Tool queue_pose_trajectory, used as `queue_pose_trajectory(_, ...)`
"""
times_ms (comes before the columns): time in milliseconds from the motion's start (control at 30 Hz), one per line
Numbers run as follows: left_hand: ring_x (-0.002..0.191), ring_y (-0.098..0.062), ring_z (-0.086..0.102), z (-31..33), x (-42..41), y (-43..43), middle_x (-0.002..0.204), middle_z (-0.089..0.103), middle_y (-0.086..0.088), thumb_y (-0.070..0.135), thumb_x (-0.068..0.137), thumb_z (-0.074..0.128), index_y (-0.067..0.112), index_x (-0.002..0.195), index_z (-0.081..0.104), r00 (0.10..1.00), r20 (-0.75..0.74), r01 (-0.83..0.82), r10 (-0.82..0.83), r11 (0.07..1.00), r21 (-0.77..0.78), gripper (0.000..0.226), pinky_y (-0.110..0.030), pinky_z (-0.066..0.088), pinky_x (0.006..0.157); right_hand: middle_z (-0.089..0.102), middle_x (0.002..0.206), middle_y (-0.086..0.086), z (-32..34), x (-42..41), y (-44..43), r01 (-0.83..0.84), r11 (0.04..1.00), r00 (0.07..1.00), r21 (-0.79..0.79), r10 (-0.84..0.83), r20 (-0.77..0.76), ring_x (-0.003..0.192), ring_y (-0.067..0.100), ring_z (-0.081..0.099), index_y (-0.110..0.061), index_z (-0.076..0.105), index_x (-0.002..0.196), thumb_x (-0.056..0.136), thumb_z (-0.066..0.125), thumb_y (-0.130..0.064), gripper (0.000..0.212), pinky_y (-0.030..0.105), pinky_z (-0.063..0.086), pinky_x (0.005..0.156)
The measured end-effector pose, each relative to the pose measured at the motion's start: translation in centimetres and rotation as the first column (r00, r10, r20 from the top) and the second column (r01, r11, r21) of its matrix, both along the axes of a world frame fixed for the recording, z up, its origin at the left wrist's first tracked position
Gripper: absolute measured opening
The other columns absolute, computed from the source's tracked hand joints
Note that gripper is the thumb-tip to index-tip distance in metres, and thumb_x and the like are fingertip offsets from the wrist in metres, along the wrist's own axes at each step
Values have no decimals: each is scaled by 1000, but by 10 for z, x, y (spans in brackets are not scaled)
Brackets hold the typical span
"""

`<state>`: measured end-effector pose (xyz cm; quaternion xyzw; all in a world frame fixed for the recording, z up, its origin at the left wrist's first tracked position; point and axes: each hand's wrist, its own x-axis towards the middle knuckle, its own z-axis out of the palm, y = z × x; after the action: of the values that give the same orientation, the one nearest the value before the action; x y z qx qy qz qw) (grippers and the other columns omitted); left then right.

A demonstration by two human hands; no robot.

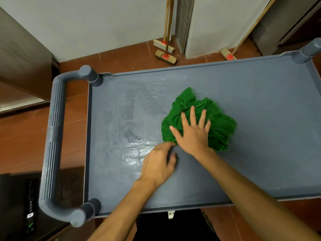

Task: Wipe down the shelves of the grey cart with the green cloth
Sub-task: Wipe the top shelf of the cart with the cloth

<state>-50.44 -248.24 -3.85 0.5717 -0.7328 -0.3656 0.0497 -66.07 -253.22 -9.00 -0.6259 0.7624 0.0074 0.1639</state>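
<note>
On the top shelf of the grey plastic cart (260,101), near its middle, lies the crumpled green cloth (220,122). The right hand (192,134) presses flat on the cloth with its fingers spread wide. The left hand (158,164) rests just beside it on the shelf, fingers curled, its index fingertip touching the cloth's near-left edge; whether it pinches the fabric cannot be told. Shiny wet streaks (139,150) cover the shelf to the left of the cloth. Beyond the cart, wooden-handled brooms (165,54) lean against a white wall.
</note>
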Motion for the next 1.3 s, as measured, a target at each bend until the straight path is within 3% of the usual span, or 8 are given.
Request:
queue_pose_trajectory(133, 114, -30, 57, 2, 44, -3, 124, 61, -8, 7, 86, 63, 11, 119, 67, 950, 27, -298, 311, 930, -214, 33, -36, 47, 94, 2, 167, 10, -1, 22, -2, -46, 999, 999, 0, 46, -7, 148, 49, -6, -25, 27, 155, 92, 25, -73, 79, 66, 6, 115)
queue_pose_trajectory(367, 139, -32, 46, 0, 93, -8, 152, 47, -14, -2, 91, 59, 6, 140, 58, 966, -1, -253, 259, 943, -219, 49, -40, 36, 118, -2, 167, 10, 5, 69, -5, -145, 989, 989, 14, 145, 6, 148, 48, -9, -26, 23, 156, 92, 23, -72, 79, 66, 4, 116)
queue_pose_trajectory(567, 146, -30, 39, -3, 102, -10, 159, 39, -13, 2, 98, 52, 8, 149, 48, 972, -77, -233, 221, 940, -250, 51, -45, 34, 120, -4, 167, 10, 11, 121, 7, -325, 946, 946, 22, 325, -2, 148, 48, -13, -25, 17, 158, 91, 31, -65, 79, 66, 2, 116)
queue_pose_trajectory(800, 138, -34, 47, -7, 136, -5, 162, 31, -17, 16, 102, 57, 13, 142, 57, 956, 10, -275, 292, 913, -302, 41, -49, 51, 102, -7, 167, 8, 13, 149, 30, -472, 882, 880, 19, 470, 64, 148, 45, -18, -25, 10, 159, 89, 35, -63, 83, 64, -1, 118)
queue_pose_trajectory(933, 93, -21, 62, -4, 146, 0, 119, 56, -11, 13, 99, 63, 11, 132, 64, 932, -93, -363, 351, 895, -260, 33, -44, 57, 81, -4, 167, 2, 14, 146, 40, -497, 868, 860, -7, 493, 132, 150, 37, -18, -29, 9, 159, 94, 21, -68, 77, 58, -3, 120)
queue_pose_trajectory(1033, 80, -20, 57, 3, 159, 0, 104, 53, -9, 0, 92, 67, 7, 120, 70, 918, -78, -396, 390, 882, -256, 29, -36, 53, 78, 9, 167, 0, 15, 135, 48, -445, 893, 877, -65, 450, 167, 153, 28, -8, -27, 21, 157, 99, 19, -63, 68, 51, 4, 123)
queue_pose_trajectory(1167, 78, -29, 56, 12, 187, 8, 105, 43, -6, 6, 86, 69, 13, 115, 69, 881, 85, -437, 465, 870, -228, 30, -44, 54, 72, 12, 166, 3, 14, 120, 69, -385, 916, 910, -113, 397, 120, 154, 27, 4, -17, 26, 156, 103, 29, -52, 64, 51, 20, 121)
queue_pose_trajectory(1300, 107, -43, 55, 17, 185, 13, 126, 49, -19, -2, 72, 70, 7, 111, 70, 870, 266, -329, 416, 890, -315, 40, -50, 57, 74, 9, 164, 19, 14, 114, 84, -248, 956, 956, -157, 267, 117, 151, 40, 11, -12, 34, 153, 100, 43, -49, 65, 52, 26, 119)
